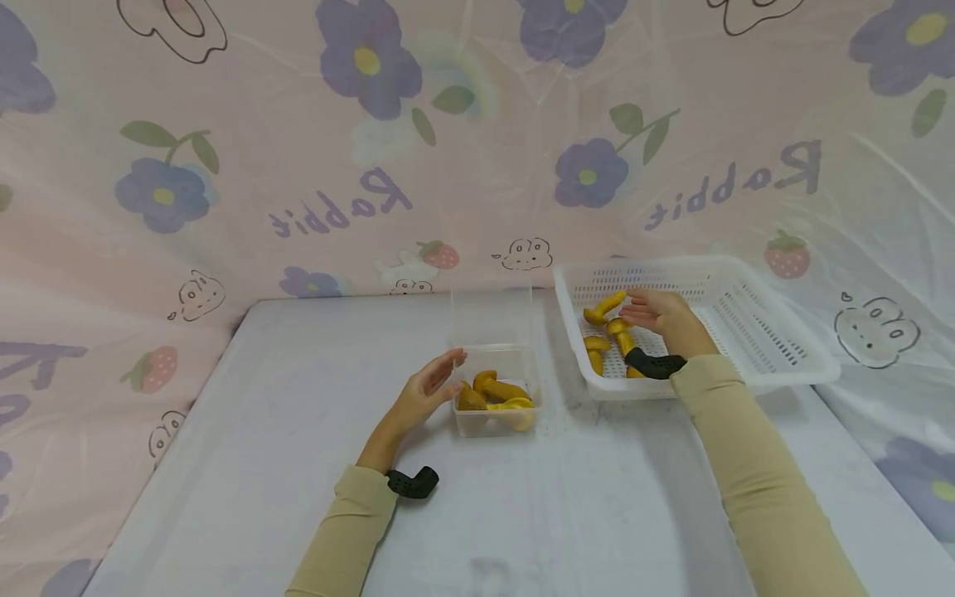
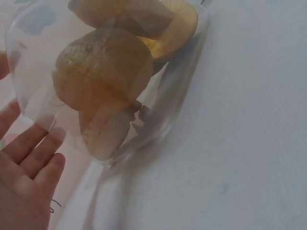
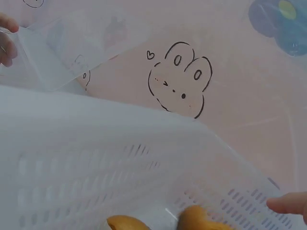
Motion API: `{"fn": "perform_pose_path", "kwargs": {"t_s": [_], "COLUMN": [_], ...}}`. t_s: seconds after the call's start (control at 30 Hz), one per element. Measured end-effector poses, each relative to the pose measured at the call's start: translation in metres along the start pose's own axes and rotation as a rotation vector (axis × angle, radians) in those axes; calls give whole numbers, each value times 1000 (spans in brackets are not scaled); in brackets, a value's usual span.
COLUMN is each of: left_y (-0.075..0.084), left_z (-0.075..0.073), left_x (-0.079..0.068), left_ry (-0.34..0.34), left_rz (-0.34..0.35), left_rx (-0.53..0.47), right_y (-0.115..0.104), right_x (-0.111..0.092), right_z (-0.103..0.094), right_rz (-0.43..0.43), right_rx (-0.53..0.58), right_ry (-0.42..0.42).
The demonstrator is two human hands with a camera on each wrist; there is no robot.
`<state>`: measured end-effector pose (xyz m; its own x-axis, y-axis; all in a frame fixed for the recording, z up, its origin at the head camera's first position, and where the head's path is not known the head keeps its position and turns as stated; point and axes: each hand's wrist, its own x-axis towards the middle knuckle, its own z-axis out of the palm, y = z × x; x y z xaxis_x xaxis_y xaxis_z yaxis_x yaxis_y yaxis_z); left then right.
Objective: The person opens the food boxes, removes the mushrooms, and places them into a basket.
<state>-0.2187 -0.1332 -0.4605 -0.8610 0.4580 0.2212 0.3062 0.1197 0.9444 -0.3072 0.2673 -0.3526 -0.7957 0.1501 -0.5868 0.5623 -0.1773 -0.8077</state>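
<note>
In the head view, your left hand (image 1: 425,394), loosely open and gripping nothing, stands at the side of the clear, rectangular plastic box (image 1: 476,425) on the white table (image 1: 336,365), perhaps to steady it. Your right hand (image 1: 664,319), fingers extended, reaches into the white, slotted plastic basket (image 1: 701,385), seemingly to be near the yellow-brown, thick-stemmed mushrooms (image 1: 618,328); you show no clear grip. More mushrooms (image 1: 507,391) lie in the box.

In the left wrist view, they look plump, rounded and brownish through the wall, your fingertips beside it.

In the right wrist view, your fingertip sits apart from two blurred mushrooms.
</note>
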Motion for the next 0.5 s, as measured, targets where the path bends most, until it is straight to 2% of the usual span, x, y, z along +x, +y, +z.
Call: {"fn": "perform_pose_path", "kwargs": {"t_s": [0.3, 0.5], "left_y": [-1, -1], "left_z": [0, -1], "left_x": [0, 0], "left_ry": [-2, -3], "left_rz": [7, 4], "left_rx": [1, -14], "right_y": [-3, -3], "right_x": [-12, -16], "right_z": [-4, -2], "right_rz": [32, 45], "right_rx": [83, 141], "right_ry": [-115, -129]}}
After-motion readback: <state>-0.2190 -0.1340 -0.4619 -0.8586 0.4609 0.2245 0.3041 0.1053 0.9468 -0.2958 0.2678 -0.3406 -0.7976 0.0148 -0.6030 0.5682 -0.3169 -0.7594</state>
